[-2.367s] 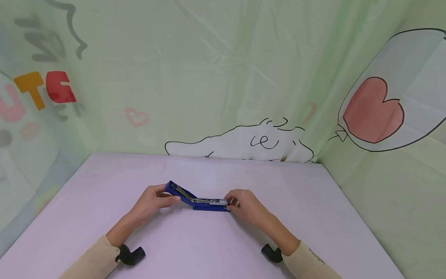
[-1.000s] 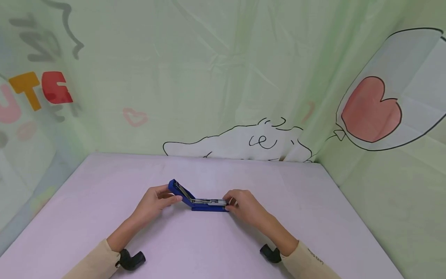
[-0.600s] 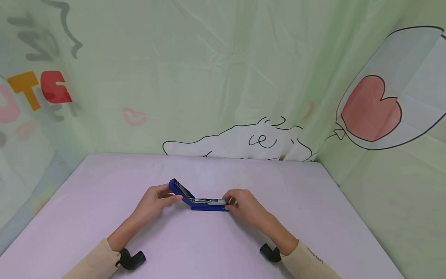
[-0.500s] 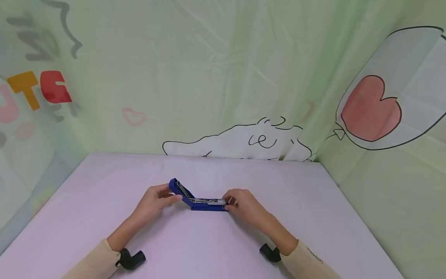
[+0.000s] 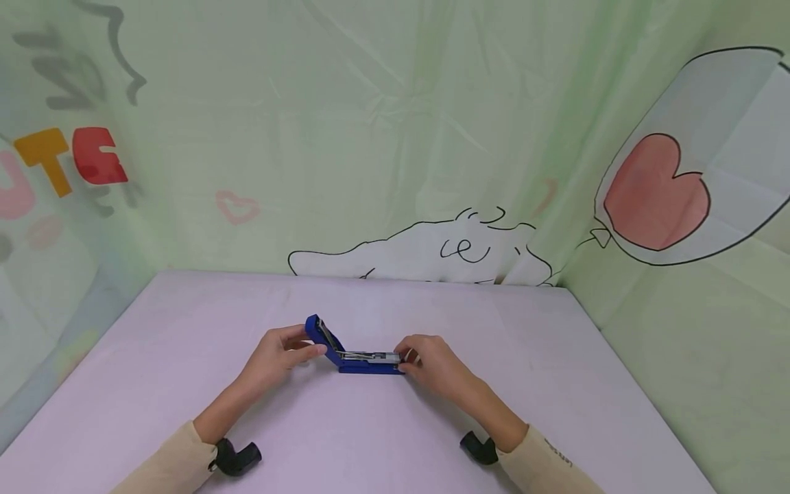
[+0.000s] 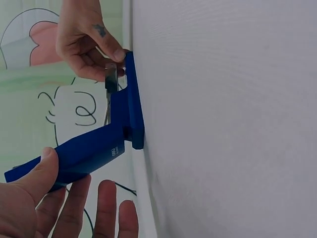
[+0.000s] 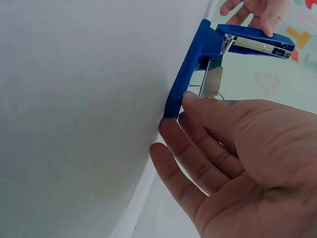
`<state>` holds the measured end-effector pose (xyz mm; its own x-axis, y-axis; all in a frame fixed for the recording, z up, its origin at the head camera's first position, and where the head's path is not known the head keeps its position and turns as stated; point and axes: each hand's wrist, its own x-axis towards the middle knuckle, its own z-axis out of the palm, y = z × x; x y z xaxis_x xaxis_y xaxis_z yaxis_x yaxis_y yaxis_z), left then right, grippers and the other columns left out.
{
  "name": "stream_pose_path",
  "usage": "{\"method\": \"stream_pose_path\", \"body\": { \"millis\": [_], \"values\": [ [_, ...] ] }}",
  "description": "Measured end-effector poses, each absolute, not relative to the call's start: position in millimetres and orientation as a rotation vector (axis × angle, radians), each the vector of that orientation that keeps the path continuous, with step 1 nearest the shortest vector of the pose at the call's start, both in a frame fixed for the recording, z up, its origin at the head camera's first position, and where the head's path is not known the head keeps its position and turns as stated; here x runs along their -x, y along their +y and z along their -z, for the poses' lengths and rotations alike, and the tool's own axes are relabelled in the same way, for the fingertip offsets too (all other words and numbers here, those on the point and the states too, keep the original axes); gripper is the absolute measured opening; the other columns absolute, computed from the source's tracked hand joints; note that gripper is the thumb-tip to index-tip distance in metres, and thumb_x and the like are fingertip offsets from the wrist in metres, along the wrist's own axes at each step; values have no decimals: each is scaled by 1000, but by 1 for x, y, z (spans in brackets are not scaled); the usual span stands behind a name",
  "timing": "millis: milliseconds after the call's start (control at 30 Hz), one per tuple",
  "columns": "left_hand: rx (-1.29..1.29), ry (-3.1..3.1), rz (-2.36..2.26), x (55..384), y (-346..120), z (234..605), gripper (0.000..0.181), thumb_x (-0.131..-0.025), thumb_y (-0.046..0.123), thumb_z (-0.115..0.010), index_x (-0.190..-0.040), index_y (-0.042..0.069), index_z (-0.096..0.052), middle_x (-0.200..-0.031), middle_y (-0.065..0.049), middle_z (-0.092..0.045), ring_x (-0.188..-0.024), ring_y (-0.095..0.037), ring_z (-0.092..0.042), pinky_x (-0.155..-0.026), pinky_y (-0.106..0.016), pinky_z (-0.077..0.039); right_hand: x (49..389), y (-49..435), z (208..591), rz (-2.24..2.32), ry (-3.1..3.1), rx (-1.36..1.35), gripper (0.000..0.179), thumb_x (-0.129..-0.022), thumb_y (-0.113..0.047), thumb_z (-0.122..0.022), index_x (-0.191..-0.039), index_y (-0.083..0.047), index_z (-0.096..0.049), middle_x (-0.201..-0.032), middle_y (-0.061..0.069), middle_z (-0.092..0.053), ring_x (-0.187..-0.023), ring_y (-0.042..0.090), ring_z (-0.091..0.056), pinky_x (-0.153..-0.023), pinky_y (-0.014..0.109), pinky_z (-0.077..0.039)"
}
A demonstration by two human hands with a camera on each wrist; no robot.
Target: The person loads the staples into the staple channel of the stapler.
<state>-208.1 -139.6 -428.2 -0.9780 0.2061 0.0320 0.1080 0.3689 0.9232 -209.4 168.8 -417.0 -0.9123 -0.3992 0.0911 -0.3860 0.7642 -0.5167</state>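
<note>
A blue stapler [image 5: 370, 368] lies on the table in the middle of the head view, its top arm folded far back to the left and its metal staple channel [image 5: 370, 356] exposed. My left hand [image 5: 280, 357] pinches the raised top arm [image 6: 84, 153] between thumb and fingers; the other fingers are spread. At the other end, my right hand [image 5: 435, 363] pinches the front of the base [image 7: 188, 74] with thumb and fingertips. In the right wrist view, the underside of the top arm [image 7: 262, 45] shows a metal strip.
The table [image 5: 345, 439] has a pale lilac-white cover. A green curtain [image 5: 345, 137] with printed drawings stands behind it and at both sides. A black wrist camera mount [image 5: 237, 458] sits at the left sleeve, another mount [image 5: 479, 449] at the right sleeve.
My left hand has moved slightly right and raised the stapler's top arm to a steeper angle. The base and my right hand have stayed nearly still.
</note>
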Motion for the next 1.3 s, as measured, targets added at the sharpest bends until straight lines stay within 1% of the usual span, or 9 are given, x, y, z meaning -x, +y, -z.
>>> {"method": "stream_pose_path", "body": {
  "millis": [267,467,567,800,967,1300],
  "values": [
    [-308,2520,-1700,208,-135,427,43,-95,29,-81,-133,10,-73,-128,-15,-76,-107,-18,-75,-86,-32,-62,209,168,418,848,2924,649,21,-91,1,-80,-111,-5,-77,-102,8,-79,-84,13,-69,-74,28,-59],
    [-290,2533,-1680,209,-135,427,46,-94,32,-81,-135,12,-72,-130,-13,-76,-111,-20,-74,-86,-32,-61,210,168,418,855,2924,663,21,-91,1,-79,-111,-4,-77,-105,8,-79,-87,14,-69,-75,28,-59],
    [-296,2542,-1668,210,-135,427,47,-95,32,-81,-137,12,-71,-130,-13,-76,-112,-21,-74,-87,-32,-60,210,168,418,853,2926,665,21,-91,1,-80,-111,-4,-77,-105,8,-79,-87,13,-69,-75,28,-59],
    [-289,2540,-1670,211,-132,427,48,-94,33,-82,-137,13,-72,-129,-11,-76,-113,-20,-73,-87,-32,-61,210,169,417,853,2922,656,21,-91,1,-80,-111,-5,-77,-103,8,-79,-85,14,-69,-75,28,-59],
    [-317,2539,-1673,209,-131,424,49,-96,34,-80,-138,10,-70,-132,-13,-75,-113,-22,-73,-86,-33,-61,210,169,418,851,2920,653,21,-90,1,-80,-111,-5,-77,-103,7,-79,-85,13,-69,-75,28,-59],
    [-302,2567,-1631,211,-129,423,50,-95,35,-80,-139,13,-70,-132,-11,-75,-116,-24,-72,-84,-33,-56,211,170,418,845,2921,660,21,-90,0,-80,-110,-5,-77,-102,7,-78,-86,13,-69,-74,26,-59]
  ]
}}
